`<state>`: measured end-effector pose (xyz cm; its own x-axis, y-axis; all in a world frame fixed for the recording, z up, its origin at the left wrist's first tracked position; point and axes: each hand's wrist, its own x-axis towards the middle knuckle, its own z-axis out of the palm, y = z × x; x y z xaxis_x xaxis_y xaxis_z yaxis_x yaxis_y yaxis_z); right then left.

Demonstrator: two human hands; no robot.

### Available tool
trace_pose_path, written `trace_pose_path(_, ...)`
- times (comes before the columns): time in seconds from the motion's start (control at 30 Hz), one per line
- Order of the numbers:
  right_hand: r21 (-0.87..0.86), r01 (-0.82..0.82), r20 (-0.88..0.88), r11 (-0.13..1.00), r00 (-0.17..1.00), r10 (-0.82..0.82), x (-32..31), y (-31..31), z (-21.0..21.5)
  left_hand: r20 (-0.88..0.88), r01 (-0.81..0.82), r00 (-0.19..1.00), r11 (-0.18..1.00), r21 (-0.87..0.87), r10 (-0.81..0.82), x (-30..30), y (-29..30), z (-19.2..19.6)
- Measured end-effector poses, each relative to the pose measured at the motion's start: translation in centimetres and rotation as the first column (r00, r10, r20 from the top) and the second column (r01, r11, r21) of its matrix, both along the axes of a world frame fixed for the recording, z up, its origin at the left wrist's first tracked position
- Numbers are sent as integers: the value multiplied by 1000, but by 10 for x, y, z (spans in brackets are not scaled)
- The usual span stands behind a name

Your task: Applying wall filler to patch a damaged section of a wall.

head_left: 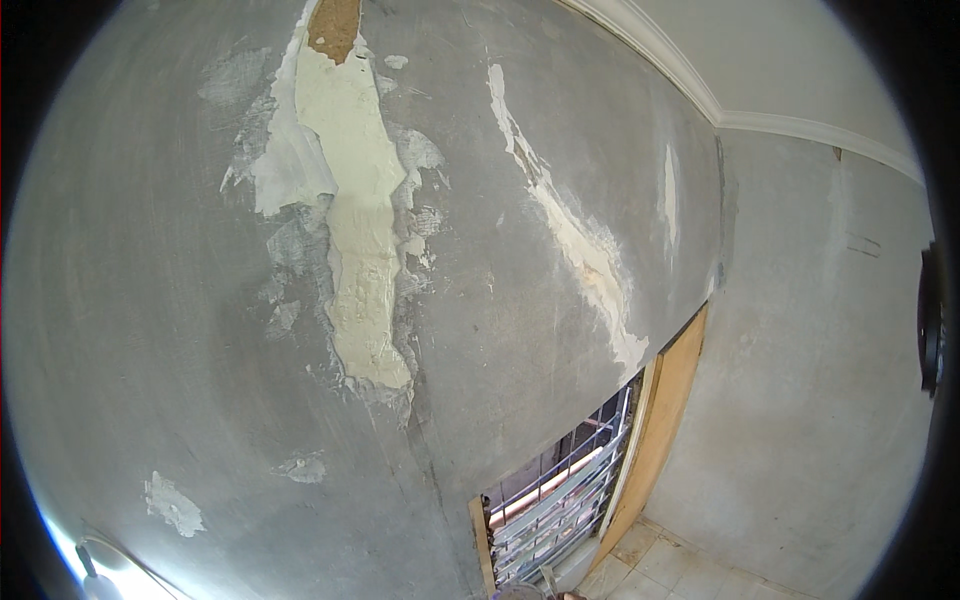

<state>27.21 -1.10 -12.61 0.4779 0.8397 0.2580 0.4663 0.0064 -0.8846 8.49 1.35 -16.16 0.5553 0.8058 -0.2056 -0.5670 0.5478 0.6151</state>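
Note:
Neither my left hand nor my right hand can be made out. A grey wall (200, 330) fills most of the view. Down its left part runs a long cream-coloured filler patch (365, 270), with a strip of bare brown surface (334, 28) at its top. Thinner white filler (290, 160) is smeared along its left side. To the right, a narrower white patch (580, 245) slants down toward the window. At the lower edge, below the window, a sliver of something dark and rounded (520, 592) shows, too little to name.
A barred louvre window (560, 490) with a wooden frame (660, 420) stands at the lower right. Beyond it are a side wall (800, 380) and a tiled floor (650, 570). White cornice (670, 50) edges the ceiling. A dark round object (930, 320) sits at the far right.

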Motion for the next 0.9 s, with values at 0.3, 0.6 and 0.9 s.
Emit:
trace_pose_path(0.3, -113, -182, 39, 977, 982, 187, 7, -4, 111, 171, -188, 967, 982, -29, 190, 18, 1, 112)
trace_pose_path(0.6, 110, -237, 247, 965, 947, 204, 37, -14, 188, 239, -136, 962, 991, 5, 131, 8, 38, 173)
trace_pose_path(0.9, 51, -409, 645, 911, 710, 283, 32, -11, 282, 255, -108, 964, 989, 103, 78, 3, 44, 228)
